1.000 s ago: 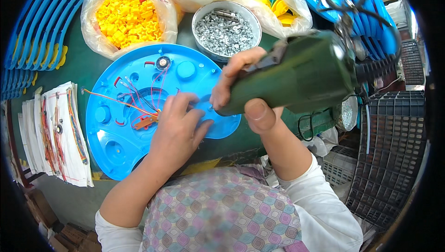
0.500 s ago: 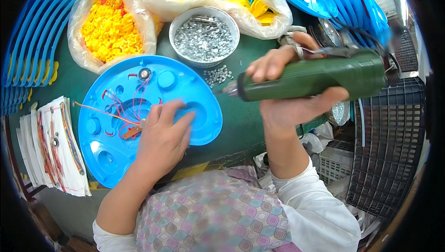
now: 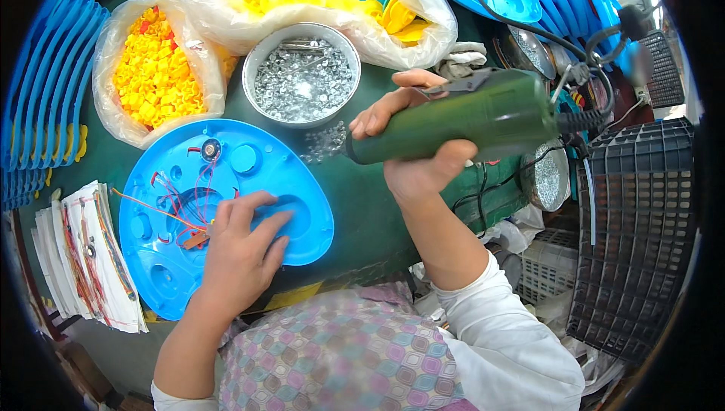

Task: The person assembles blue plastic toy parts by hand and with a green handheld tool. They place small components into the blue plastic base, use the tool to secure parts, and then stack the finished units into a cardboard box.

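Green tabletop (image 3: 370,218), and the power driver (image 3: 468,118) has just swung off the blue shell (image 3: 300,177) toward the loose screws (image 3: 323,144).
Right hand (image 3: 415,173) is wrapped round the driver; left hand (image 3: 243,248) is on the shell, fingers spread, nothing pinched that I can see. Shell's sitting on the left of the tabletop. Probably a between-screws moment, but the driver tip's too blurry to tell if it's loaded.

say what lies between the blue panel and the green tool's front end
Between the blue panel and the green tool, a small heap of shiny metal pieces lies on the tabletop in the head view.
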`<act>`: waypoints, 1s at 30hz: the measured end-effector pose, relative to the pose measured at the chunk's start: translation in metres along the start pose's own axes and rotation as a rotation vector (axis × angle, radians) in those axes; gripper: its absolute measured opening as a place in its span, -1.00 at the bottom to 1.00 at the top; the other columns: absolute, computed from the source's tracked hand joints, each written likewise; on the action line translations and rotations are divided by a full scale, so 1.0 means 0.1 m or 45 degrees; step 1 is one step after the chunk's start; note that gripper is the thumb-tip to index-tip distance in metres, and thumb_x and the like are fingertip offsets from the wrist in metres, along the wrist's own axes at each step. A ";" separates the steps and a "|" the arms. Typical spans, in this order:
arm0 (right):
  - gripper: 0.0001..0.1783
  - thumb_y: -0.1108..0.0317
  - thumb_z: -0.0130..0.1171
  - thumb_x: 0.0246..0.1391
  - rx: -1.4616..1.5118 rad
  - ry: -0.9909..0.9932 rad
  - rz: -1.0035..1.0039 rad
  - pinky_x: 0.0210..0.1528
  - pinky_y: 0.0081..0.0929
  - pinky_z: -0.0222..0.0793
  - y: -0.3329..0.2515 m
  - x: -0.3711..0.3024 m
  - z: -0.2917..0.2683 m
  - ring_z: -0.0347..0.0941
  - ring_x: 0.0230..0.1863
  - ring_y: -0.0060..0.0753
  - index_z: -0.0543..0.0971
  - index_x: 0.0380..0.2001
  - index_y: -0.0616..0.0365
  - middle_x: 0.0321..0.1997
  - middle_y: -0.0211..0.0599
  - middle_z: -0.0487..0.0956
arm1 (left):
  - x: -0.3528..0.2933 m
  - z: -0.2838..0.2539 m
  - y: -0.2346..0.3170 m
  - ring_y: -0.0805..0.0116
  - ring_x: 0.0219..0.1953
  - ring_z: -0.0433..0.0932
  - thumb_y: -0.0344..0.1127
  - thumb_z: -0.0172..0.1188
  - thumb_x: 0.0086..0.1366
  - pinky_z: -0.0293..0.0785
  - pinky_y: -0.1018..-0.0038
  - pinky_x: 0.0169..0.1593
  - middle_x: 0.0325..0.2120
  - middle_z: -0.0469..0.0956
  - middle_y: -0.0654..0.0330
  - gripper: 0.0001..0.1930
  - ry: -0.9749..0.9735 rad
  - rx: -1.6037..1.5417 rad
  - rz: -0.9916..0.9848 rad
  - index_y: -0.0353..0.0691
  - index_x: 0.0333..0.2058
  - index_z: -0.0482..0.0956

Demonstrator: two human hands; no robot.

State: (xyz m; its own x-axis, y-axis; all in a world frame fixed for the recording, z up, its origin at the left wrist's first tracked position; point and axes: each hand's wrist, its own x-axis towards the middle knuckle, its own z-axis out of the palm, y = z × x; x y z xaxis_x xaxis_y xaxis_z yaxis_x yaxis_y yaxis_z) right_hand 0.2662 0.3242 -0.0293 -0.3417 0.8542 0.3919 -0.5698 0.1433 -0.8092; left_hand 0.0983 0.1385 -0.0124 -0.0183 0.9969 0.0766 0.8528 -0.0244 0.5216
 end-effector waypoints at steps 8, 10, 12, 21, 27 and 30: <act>0.27 -0.83 -0.18 -0.23 0.273 -0.130 -0.169 -0.32 -0.26 0.51 -0.38 0.02 0.15 0.50 -0.48 -0.31 0.37 0.12 0.19 -0.49 -0.29 0.51 | 0.41 0.06 0.15 0.16 -0.30 0.54 -0.43 0.39 0.09 0.48 0.32 -0.24 -0.33 0.57 0.11 -0.67 0.238 -0.462 -0.136 -0.26 -0.13 0.62; 0.26 -0.83 -0.18 -0.24 0.277 -0.140 -0.164 -0.33 -0.27 0.51 -0.43 0.01 0.19 0.49 -0.49 -0.32 0.37 0.12 0.16 -0.50 -0.31 0.50 | 0.55 0.10 0.17 0.21 -0.33 0.55 -0.42 0.40 0.11 0.49 0.36 -0.30 -0.36 0.57 0.12 -0.74 0.236 -0.652 -0.188 -0.27 -0.19 0.64; 0.26 -0.83 -0.17 -0.24 0.266 -0.149 -0.175 -0.34 -0.27 0.50 -0.44 0.00 0.22 0.49 -0.49 -0.32 0.37 0.12 0.15 -0.50 -0.31 0.50 | 0.61 0.11 0.13 0.18 -0.33 0.55 -0.44 0.39 0.10 0.49 0.34 -0.28 -0.38 0.57 0.12 -0.77 0.208 -0.694 -0.197 -0.26 -0.22 0.65; 0.22 -0.78 -0.14 -0.17 0.065 -0.161 -0.381 -0.35 -0.24 0.51 -0.37 0.03 0.19 0.48 -0.49 -0.30 0.35 0.15 0.18 -0.49 -0.25 0.50 | 0.78 0.30 0.09 0.15 -0.25 0.48 -0.49 0.37 0.04 0.45 0.29 -0.19 -0.36 0.51 0.16 -0.80 0.537 -0.152 0.144 -0.20 -0.30 0.69; 0.22 -0.78 -0.16 -0.16 0.071 -0.197 -0.373 -0.36 -0.25 0.51 -0.41 0.00 0.29 0.48 -0.49 -0.30 0.35 0.15 0.18 -0.49 -0.26 0.50 | 0.69 0.24 0.05 0.14 -0.26 0.46 -0.47 0.40 0.01 0.44 0.28 -0.19 -0.38 0.50 0.17 -0.82 0.533 -0.217 0.116 -0.21 -0.35 0.68; 0.22 -0.78 -0.19 -0.14 0.144 -0.219 -0.304 -0.35 -0.26 0.51 -0.38 -0.04 0.43 0.49 -0.50 -0.31 0.35 0.15 0.19 -0.50 -0.27 0.49 | 0.51 0.10 0.02 0.14 -0.26 0.46 -0.47 0.41 0.01 0.43 0.28 -0.20 -0.39 0.49 0.16 -0.84 0.493 -0.170 0.073 -0.21 -0.37 0.67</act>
State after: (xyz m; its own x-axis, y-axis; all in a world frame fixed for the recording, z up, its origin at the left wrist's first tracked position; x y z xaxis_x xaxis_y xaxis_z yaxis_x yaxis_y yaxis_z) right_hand 0.2573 0.2936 0.0189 -0.3040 0.7046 0.6411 -0.7254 0.2651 -0.6353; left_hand 0.1046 0.1898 -0.0157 -0.1896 0.8923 0.4097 0.7834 -0.1140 0.6109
